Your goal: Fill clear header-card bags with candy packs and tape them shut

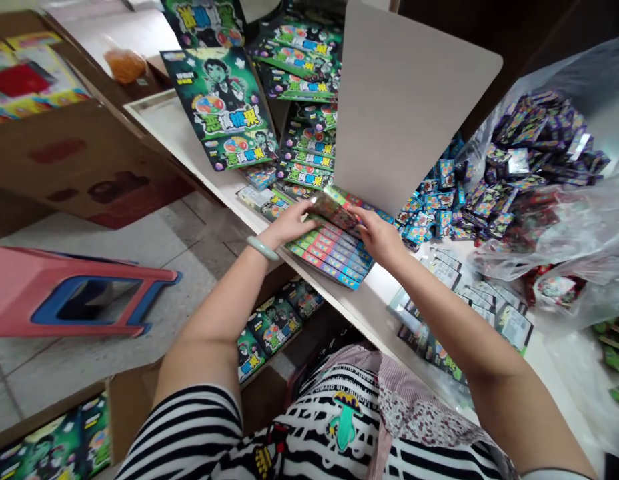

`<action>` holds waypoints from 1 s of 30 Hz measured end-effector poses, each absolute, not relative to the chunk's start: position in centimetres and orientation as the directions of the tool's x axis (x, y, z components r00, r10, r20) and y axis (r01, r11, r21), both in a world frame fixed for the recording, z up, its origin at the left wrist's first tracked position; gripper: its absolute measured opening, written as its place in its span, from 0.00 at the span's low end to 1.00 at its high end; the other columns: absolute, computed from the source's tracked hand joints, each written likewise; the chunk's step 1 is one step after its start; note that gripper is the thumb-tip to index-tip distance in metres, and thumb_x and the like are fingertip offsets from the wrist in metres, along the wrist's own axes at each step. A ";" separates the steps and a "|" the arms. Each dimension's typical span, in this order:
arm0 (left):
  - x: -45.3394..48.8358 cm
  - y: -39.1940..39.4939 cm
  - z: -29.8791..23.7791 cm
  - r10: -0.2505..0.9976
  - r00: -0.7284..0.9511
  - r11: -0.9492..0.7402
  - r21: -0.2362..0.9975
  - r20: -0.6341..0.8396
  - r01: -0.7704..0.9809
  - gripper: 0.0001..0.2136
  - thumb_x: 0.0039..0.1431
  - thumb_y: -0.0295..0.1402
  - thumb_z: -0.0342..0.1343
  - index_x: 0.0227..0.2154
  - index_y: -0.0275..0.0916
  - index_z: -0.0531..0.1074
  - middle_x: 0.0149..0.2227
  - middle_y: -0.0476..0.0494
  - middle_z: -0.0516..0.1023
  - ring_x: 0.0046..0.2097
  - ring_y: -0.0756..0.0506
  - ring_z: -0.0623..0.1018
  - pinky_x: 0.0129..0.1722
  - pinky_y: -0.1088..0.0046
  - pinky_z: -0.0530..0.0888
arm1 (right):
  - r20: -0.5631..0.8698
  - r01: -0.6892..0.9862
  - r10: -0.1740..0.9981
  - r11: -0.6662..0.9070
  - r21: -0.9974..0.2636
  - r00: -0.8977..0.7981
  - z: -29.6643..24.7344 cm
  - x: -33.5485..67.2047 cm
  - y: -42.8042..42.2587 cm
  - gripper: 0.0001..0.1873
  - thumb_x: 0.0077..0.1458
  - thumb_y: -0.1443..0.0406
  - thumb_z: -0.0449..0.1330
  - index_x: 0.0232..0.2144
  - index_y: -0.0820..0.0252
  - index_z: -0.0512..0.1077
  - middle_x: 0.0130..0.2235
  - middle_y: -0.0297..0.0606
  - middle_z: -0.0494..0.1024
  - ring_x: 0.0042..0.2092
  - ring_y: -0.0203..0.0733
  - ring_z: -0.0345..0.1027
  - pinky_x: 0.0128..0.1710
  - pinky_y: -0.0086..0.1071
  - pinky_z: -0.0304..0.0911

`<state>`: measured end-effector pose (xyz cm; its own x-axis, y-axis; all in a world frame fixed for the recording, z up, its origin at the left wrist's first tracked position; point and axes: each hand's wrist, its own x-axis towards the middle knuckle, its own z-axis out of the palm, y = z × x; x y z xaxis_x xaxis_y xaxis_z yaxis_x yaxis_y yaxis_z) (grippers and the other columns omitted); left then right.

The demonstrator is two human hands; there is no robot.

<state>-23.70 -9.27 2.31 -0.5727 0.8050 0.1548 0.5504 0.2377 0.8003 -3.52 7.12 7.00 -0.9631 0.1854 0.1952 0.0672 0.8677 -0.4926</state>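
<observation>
Here's the white worktop [382, 287] running beneath it all, and over it a tall pale panel [409, 107] stands raised, tilted back beyond the work. In front of that, a row of colourful packs [334, 252], edges up and snugly side by side. And the hands: right hand [379, 233] closed on one end, left hand [288, 225] pinched on the other, and between them, just above the row, the shiny packet [334, 209]! Some fingers are hidden, so the exact grip is hard to call. Light, even pressure should keep it flat; holding it square to the row ought to spare neighbouring corners.
</observation>
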 end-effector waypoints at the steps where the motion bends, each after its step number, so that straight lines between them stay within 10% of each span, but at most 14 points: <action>1: -24.1 -9.7 2.2 0.753 -0.642 0.248 0.839 0.148 0.484 0.18 0.53 0.44 0.60 0.42 0.38 0.71 0.43 0.42 0.77 0.46 0.42 0.75 0.51 0.63 0.72 | 0.161 0.084 0.177 0.882 -0.463 -0.971 6.8 -3.7 7.0 0.29 0.63 0.70 0.45 0.65 0.55 0.62 0.60 0.43 0.73 0.56 0.50 0.70 0.55 0.43 0.67; 10: -24.0 -8.5 2.0 0.646 -0.763 0.320 0.917 -0.026 0.240 0.16 0.61 0.48 0.51 0.29 0.39 0.66 0.29 0.49 0.68 0.36 0.46 0.70 0.43 0.67 0.70 | 0.103 0.089 0.125 0.950 -0.298 -0.987 6.4 -5.1 5.6 0.26 0.69 0.60 0.47 0.66 0.55 0.63 0.64 0.46 0.68 0.66 0.58 0.56 0.62 0.51 0.58; 23: -25.1 -6.8 0.5 0.645 -0.744 0.415 0.898 -0.176 0.148 0.15 0.53 0.45 0.61 0.34 0.37 0.73 0.36 0.42 0.77 0.46 0.38 0.76 0.54 0.61 0.69 | 0.002 0.092 0.096 0.962 -0.259 -0.995 4.0 -5.9 5.7 0.38 0.64 0.46 0.50 0.68 0.61 0.58 0.72 0.51 0.51 0.72 0.66 0.39 0.68 0.64 0.37; 27: -24.7 -7.3 0.5 0.662 -0.725 0.357 0.931 -0.189 0.083 0.18 0.56 0.48 0.57 0.40 0.38 0.75 0.42 0.41 0.80 0.49 0.38 0.77 0.54 0.60 0.71 | 0.135 0.044 0.117 0.890 -0.453 -0.984 3.5 -5.0 6.9 0.34 0.65 0.47 0.47 0.65 0.60 0.62 0.70 0.50 0.58 0.71 0.59 0.46 0.69 0.58 0.40; 30: -24.2 -9.0 0.3 0.673 -0.712 0.297 0.955 -0.198 0.016 0.22 0.60 0.51 0.51 0.47 0.39 0.73 0.47 0.40 0.80 0.48 0.41 0.79 0.51 0.61 0.74 | 0.338 0.038 0.382 0.709 -0.704 -0.860 2.3 -2.0 7.8 0.32 0.66 0.48 0.45 0.64 0.56 0.62 0.66 0.48 0.64 0.69 0.50 0.54 0.68 0.50 0.48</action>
